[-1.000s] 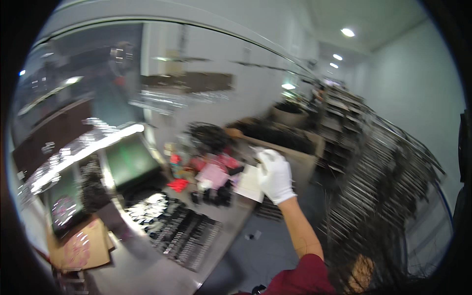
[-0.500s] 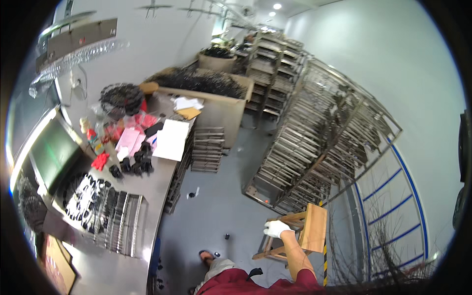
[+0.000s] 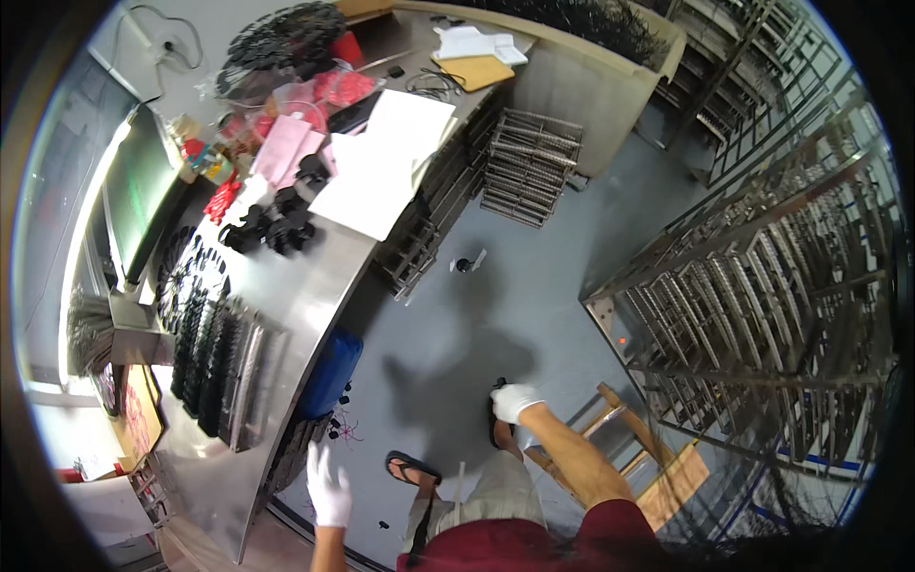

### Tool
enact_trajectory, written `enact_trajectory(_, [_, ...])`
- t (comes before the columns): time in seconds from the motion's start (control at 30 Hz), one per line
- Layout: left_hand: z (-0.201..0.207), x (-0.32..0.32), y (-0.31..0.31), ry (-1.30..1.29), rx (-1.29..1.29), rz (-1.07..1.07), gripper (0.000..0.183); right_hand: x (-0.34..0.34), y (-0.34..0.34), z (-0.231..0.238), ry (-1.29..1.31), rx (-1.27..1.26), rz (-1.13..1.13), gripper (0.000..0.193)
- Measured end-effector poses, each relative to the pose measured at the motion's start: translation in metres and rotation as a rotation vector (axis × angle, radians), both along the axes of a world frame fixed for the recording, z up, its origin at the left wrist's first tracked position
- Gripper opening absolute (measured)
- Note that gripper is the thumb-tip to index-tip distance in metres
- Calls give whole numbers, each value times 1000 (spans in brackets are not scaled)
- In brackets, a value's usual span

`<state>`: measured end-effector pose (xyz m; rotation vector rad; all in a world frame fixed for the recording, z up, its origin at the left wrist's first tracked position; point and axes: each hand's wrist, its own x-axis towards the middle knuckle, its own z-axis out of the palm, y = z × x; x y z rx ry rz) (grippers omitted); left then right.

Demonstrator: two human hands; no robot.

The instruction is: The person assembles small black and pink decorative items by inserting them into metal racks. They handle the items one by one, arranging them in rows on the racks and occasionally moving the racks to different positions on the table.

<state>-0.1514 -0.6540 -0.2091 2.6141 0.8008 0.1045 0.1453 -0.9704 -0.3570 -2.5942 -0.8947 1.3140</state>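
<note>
My left hand [image 3: 329, 488], in a white glove, is raised beside the front edge of the metal workbench [image 3: 214, 477]. Its fingers stretch out and hold nothing. In a white glove too, my right hand [image 3: 517, 402] is over the floor in front of my legs, its fingers curled in and nothing showing in them. To its right a wooden stool [image 3: 675, 484] stands on the floor, partly behind my right forearm. On the bench, a metal rack holds rows of black bristly strips [image 3: 205, 357], with a ring of dark pieces [image 3: 189, 267] behind it.
White paper sheets [image 3: 381, 162], pink bags [image 3: 286, 148] and black parts [image 3: 272, 224] cover the bench's far part. A screen [image 3: 143, 191] stands at left. Metal racks [image 3: 734, 305] fill the right side; stacked frames [image 3: 532, 162] stand beyond the bench. A blue bin [image 3: 332, 374] sits under it.
The view has swung down and toward the bench. My left hand has come into view. My right hand, earlier over the stool, is now left of it.
</note>
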Motion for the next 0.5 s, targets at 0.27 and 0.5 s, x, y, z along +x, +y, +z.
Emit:
enact_trajectory(0.27, [-5,393,53,-9,440,-135,44,137,22,-92,80,133,-177,37])
enact_trajectory(0.5, [-34,421,60,-62,646,-161,31,442,13,-112,-628,-166,-342,40])
